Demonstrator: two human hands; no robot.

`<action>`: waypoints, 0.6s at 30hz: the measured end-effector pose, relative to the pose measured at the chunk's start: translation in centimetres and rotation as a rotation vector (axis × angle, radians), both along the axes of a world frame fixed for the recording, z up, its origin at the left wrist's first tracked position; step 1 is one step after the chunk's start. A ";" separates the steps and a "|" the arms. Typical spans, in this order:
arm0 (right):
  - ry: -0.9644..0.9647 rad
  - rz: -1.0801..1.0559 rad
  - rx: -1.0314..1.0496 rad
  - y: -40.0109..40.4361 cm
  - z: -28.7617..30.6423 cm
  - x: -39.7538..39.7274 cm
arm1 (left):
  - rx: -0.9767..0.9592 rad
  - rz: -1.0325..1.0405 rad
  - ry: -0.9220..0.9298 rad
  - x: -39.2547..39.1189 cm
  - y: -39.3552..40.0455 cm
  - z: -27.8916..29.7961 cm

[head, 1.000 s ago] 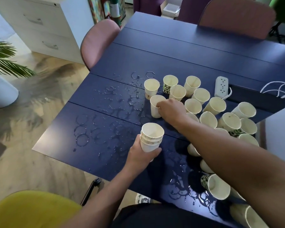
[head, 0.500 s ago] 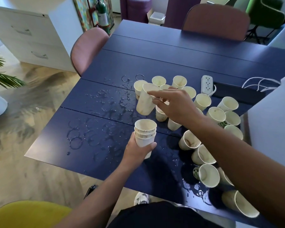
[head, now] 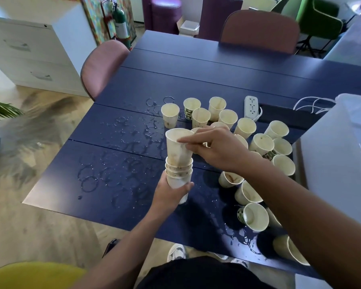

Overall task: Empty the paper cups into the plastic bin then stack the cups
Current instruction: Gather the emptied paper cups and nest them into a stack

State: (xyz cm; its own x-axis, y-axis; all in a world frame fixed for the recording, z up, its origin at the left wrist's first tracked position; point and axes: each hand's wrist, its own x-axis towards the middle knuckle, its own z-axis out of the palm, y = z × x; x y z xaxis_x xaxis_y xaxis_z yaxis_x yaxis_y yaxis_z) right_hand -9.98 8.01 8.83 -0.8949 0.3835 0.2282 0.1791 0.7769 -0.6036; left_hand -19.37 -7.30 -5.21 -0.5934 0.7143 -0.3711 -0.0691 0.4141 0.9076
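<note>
stacking step in hand: right hand (head: pixel 215 148) fingers pinch the rim of one paper cup (head: pixel 178 142), seated partway into the stack (head: pixel 178 174) that the left hand (head: pixel 171 195) grips round its base, held above the wet worktop (head: pixel 113 163). next move, i'd judge: push it fully home, release, then reach for another of the loose cups (head: pixel 261 142) standing right. plastic bin (head: pixel 331 163) at far right.

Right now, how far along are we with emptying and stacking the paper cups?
Early. Done: a short stack of cream paper cups is gripped in the left hand. In hand: the right hand pinches another tall paper cup, seating it into the stack. Left: many loose paper cups stand or lie on the wet dark blue table beside the translucent plastic bin.
</note>
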 end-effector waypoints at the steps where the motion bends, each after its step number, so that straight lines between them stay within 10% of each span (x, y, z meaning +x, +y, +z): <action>1: -0.009 -0.006 -0.018 -0.1 0.0 0.1 | -0.001 -0.001 0.005 0.0 0.0 0.0; 13: -0.369 0.067 -0.128 -0.9 -1.5 -1.0 | 0.011 0.067 0.063 -0.5 0.5 0.6; 18: -0.203 -0.090 -0.234 1.7 -1.4 -3.3 | -0.024 0.065 0.054 -1.5 1.5 1.2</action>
State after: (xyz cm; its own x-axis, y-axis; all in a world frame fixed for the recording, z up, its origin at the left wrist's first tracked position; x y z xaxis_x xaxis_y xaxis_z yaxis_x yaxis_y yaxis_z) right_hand -13.32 9.68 7.40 -0.8732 0.4842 -0.0559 0.3762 0.5965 -0.7090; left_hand -20.83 -5.77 -4.01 -0.6581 0.6645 -0.3539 -0.0479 0.4322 0.9005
